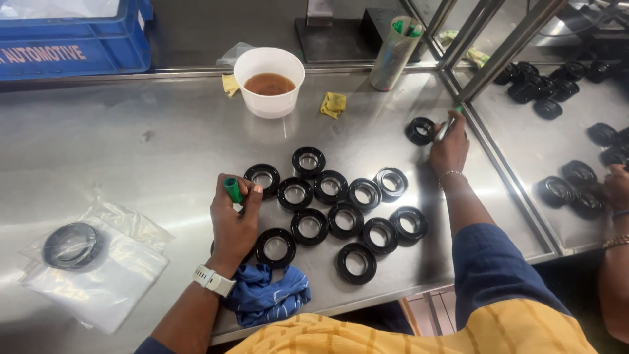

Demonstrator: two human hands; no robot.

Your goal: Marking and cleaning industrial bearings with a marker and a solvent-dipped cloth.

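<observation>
Several black rubber rings [336, 211] with shiny centres lie grouped on the steel table [131, 144]. My left hand [234, 226] rests at the group's left edge and holds a green marker cap [232, 189] upright between its fingers. My right hand [449, 145] is stretched to the far right, gripping a green marker [447, 126] with its tip beside a single black ring [420, 130] that lies apart from the rest.
A white cup of brown liquid [269, 81] stands at the back, with yellow cloth scraps [333, 104] beside it. Behind are a blue crate [72, 39] and a pen holder [395, 52]. A bagged ring [72, 246] and blue cloth [268, 296] lie near. Another person's hand [616, 187] works at more rings, right.
</observation>
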